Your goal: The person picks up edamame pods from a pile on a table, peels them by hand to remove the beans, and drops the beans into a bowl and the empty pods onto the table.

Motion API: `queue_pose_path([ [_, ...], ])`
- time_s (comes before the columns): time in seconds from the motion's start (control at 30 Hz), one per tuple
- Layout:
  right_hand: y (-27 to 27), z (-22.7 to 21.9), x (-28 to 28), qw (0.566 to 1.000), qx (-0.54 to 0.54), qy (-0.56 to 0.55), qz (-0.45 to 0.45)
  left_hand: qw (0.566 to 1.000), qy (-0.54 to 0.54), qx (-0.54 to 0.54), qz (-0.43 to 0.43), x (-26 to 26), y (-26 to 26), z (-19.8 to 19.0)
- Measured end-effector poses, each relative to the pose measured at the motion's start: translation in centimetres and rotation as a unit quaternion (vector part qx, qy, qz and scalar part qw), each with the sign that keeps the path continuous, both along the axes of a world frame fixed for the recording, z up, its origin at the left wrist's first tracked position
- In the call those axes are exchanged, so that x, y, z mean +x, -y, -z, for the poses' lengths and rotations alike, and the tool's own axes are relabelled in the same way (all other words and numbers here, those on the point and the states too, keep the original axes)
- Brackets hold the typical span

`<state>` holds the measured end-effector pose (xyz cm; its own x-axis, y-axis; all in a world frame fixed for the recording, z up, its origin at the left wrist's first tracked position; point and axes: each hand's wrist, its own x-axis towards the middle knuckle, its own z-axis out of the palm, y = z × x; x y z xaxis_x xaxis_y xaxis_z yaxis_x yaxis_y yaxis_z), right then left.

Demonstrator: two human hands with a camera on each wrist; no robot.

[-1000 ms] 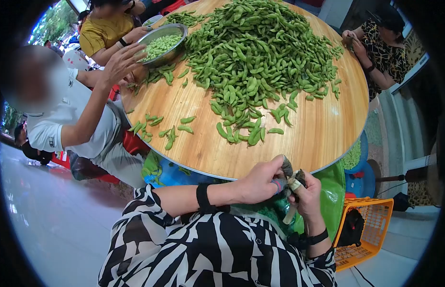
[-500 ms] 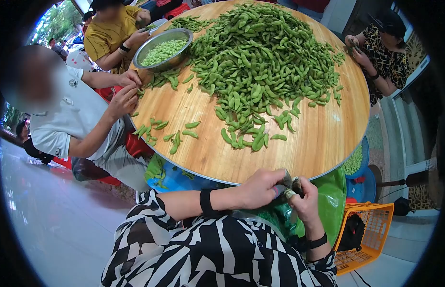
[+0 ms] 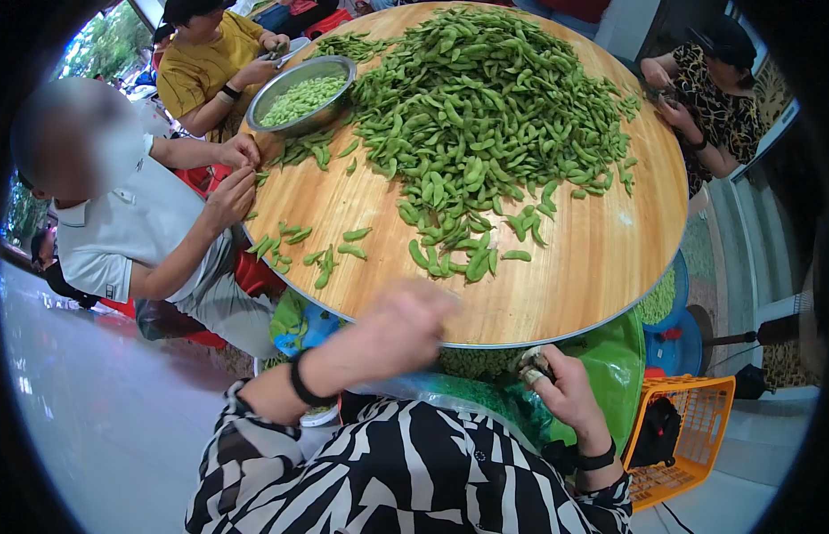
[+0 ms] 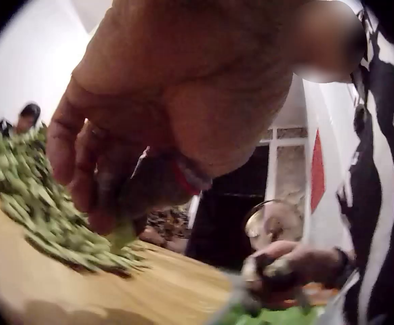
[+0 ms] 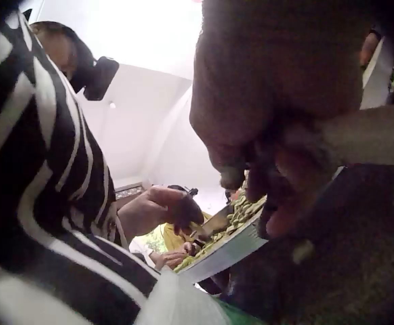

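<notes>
My left hand (image 3: pixel 397 325) is blurred over the near edge of the wooden table. In the left wrist view its fingertips pinch a green soybean pod (image 4: pixel 122 235), mostly hidden behind the fingers. My right hand (image 3: pixel 564 387) is off the table's near edge, thumb and fingers curled together. Dark and pale coverings wrap its fingertips (image 3: pixel 532 363); I cannot tell whether something is between them. A pale bean-like speck (image 5: pixel 303 252) hangs blurred below it in the right wrist view. The big heap of green pods (image 3: pixel 486 116) lies ahead, with stray pods (image 3: pixel 477 262) nearest me.
The round wooden table (image 3: pixel 593 258) spans the front. A metal bowl of shelled beans (image 3: pixel 303 100) stands at the far left. Other people sit left, far left and right. Below the table are a green bag (image 3: pixel 610 365), blue basins (image 3: pixel 674 347) and an orange crate (image 3: pixel 699 427).
My left hand has parted from the right and moved left and up over the table edge. The right hand stays nearly in place. The person at left has brought both hands together.
</notes>
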<state>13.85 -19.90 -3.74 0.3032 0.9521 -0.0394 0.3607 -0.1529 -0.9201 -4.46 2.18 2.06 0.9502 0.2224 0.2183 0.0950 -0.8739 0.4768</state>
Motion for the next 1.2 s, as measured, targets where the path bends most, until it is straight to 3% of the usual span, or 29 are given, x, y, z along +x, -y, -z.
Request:
queue_pose_path([
  [0.03,0.0,-0.2,-0.2,1.0,0.001,0.0,0.003,0.983,-0.127,0.11,-0.072,-0.8,-1.2,-2.2],
  [0.07,-0.1,-0.7,-0.7,0.999,-0.004,-0.037,0.016,0.965,-0.142,0.193,-0.102,-1.3,-2.6,-2.8],
  [0.1,-0.1,-1.2,-1.1,0.997,-0.009,-0.074,0.025,0.965,-0.144,0.192,-0.104,-0.9,-3.4,-2.5],
  [0.13,-0.3,-1.6,-1.0,0.997,-0.008,-0.075,0.022,0.979,-0.072,0.175,-0.076,-0.5,-4.4,-1.7],
  [0.17,-0.7,-2.1,-0.8,0.986,-0.034,-0.159,0.039,0.987,0.002,0.157,-0.044,-0.1,-5.1,-1.1],
  [0.2,-0.9,-2.4,-0.6,0.967,-0.061,-0.241,0.056,0.991,-0.006,0.131,-0.019,1.1,-4.9,-0.6],
  [0.23,-1.0,-2.2,-0.5,0.967,-0.062,-0.239,0.057,0.991,-0.004,0.13,-0.019,2.3,-4.6,-0.1],
  [0.3,-1.2,-1.6,-0.2,0.906,0.007,-0.41,0.101,0.985,0.038,0.151,0.071,4.4,-4.2,0.9],
  [0.37,-1.3,-1.5,-0.6,0.884,0.019,-0.455,0.104,0.985,0.025,0.151,0.083,5.8,-4.2,2.1],
  [0.43,-1.1,-1.5,-1.2,0.836,0.029,-0.531,0.137,0.983,0.011,0.154,0.101,6.5,-4.6,3.0],
  [0.63,-0.9,-1.2,-2.5,0.834,0.05,-0.534,0.126,0.98,-0.001,0.172,0.1,6.7,-4.3,2.4],
  [0.7,-1.1,-1.8,-2.5,0.85,0.03,-0.513,0.116,0.973,-0.012,0.212,0.086,6.5,-3.6,2.4],
  [0.83,-1.8,-4.0,-1.5,0.865,0.007,-0.487,0.117,0.98,-0.005,0.19,0.056,6.5,-3.0,1.2],
  [0.87,-2.0,-4.4,-1.5,0.87,0.027,-0.477,0.122,0.998,0.035,0.011,0.047,6.5,-2.6,0.6],
  [0.93,-2.5,-5.4,-1.3,0.877,0.043,-0.461,0.127,0.945,0.056,-0.323,-0.002,6.6,-1.4,0.5],
  [0.97,-2.7,-5.8,-1.3,0.885,0.055,-0.445,0.126,0.944,0.056,-0.326,0.006,6.6,-0.5,0.1],
  [1.03,-3.0,-6.0,-1.4,0.891,0.058,-0.439,0.101,0.829,0.028,-0.558,-0.01,6.6,1.1,-1.2],
  [1.2,-3.1,-6.1,-2.1,0.908,0.067,-0.4,0.104,0.791,0.024,-0.611,-0.024,6.9,2.0,-0.5],
])
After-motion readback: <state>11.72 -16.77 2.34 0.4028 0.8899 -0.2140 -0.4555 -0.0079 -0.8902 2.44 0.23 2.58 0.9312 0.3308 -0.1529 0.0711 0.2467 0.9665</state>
